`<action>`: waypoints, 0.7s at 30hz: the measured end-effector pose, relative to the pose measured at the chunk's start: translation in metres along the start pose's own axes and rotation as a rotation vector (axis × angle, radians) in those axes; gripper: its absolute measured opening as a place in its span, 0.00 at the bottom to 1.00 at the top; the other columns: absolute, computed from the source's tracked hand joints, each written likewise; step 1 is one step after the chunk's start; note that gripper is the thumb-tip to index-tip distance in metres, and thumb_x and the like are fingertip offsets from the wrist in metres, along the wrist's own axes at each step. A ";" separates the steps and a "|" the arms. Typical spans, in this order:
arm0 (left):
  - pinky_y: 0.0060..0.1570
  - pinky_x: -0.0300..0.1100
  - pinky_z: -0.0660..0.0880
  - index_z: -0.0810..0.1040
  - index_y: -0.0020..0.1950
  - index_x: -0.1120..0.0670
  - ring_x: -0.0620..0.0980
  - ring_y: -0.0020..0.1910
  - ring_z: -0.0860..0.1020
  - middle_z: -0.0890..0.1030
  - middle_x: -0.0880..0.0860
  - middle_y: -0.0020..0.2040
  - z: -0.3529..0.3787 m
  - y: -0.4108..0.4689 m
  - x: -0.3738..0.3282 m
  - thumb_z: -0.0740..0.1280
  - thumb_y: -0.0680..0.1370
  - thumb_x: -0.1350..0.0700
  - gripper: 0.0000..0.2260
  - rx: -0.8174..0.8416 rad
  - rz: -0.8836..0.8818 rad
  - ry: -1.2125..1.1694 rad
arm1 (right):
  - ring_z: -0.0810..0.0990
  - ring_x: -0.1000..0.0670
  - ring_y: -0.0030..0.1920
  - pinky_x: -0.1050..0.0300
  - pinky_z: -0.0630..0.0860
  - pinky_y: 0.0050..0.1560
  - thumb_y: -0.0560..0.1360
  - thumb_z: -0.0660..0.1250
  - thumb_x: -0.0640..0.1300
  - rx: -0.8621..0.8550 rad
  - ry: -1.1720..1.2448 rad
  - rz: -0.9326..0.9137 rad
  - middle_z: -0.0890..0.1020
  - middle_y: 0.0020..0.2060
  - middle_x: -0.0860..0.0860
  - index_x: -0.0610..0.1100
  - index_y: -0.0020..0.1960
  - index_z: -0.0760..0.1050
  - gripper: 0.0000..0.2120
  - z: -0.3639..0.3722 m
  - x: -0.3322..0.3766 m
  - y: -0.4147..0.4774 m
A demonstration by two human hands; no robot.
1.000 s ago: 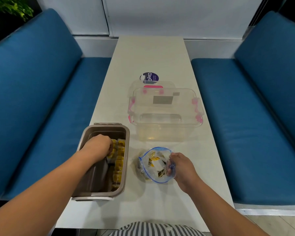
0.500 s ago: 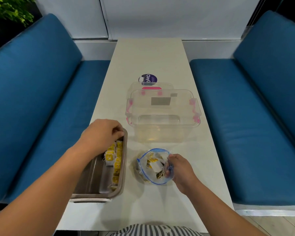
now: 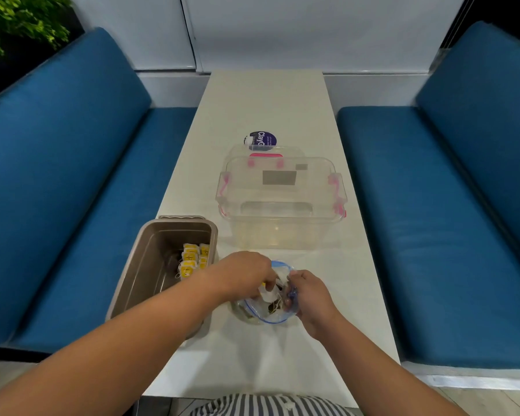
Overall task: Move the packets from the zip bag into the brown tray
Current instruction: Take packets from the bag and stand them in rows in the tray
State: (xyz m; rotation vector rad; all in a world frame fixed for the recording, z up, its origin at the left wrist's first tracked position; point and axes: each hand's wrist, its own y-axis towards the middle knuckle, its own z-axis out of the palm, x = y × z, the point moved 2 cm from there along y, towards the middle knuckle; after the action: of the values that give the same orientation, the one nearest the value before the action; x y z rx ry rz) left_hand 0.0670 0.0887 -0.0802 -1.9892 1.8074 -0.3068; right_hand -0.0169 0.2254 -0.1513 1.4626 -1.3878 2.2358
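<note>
Clear plastic with a blue zip line, the zip bag (image 3: 270, 316) sits on the pale table (image 3: 267, 109) between our two hands, its mouth open upward. Our right hand (image 3: 310, 298) pinches the right side of the bag's rim, fingers curled over it. Our left hand (image 3: 243, 277) reaches into the mouth from the other side, fingertips closed on a white packet (image 3: 267, 294) at the opening. More packets lie deeper in the bag, too crumpled to count. Just left of the left hand stands the brown tray (image 3: 132, 280), with yellow-tagged packets (image 3: 192, 259) lined along its right wall. Beyond both hands sits a clear lidded box with pink latches (image 3: 282, 211), near the bag but not touching it.
</note>
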 end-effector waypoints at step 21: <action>0.46 0.47 0.75 0.81 0.52 0.47 0.48 0.46 0.77 0.81 0.46 0.47 -0.020 -0.011 0.008 0.62 0.81 0.50 0.08 -0.281 -0.149 -0.202 | 0.69 0.48 0.30 0.55 0.70 0.33 0.86 0.57 0.41 -0.024 0.014 0.005 0.74 0.33 0.45 0.40 0.46 0.72 0.11 0.006 0.002 -0.002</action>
State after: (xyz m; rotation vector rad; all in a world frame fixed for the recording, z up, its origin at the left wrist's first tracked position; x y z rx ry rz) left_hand 0.0692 0.0781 -0.0580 -2.2587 1.6525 0.1095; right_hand -0.0130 0.2210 -0.1479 1.4353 -1.4105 2.2198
